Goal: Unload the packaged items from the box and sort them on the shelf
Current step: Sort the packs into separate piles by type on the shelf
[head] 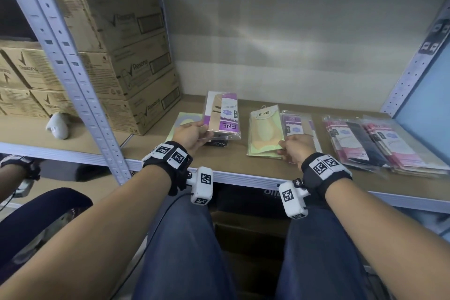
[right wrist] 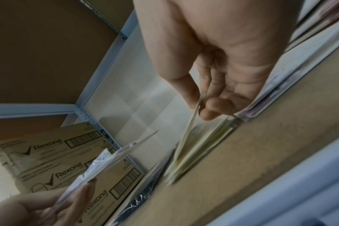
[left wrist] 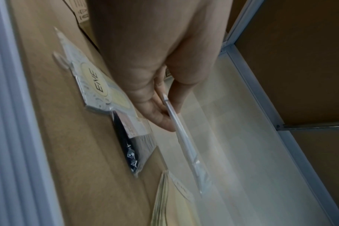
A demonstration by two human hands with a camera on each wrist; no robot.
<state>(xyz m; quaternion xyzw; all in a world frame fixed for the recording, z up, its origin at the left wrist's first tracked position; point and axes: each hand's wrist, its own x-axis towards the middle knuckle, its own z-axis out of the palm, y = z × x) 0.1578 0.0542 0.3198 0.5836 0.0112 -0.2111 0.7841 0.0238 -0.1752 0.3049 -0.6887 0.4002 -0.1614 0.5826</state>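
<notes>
Your left hand (head: 188,135) pinches a purple ENE packet (head: 222,117) aloft, unsorted, while your right hand (head: 295,147) pinches the yellow packet (head: 265,129) onto its matching stack.

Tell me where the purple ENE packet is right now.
In the head view, the purple ENE packet is held up by the left hand above the shelf, left of the yellow ENE stack.
</notes>
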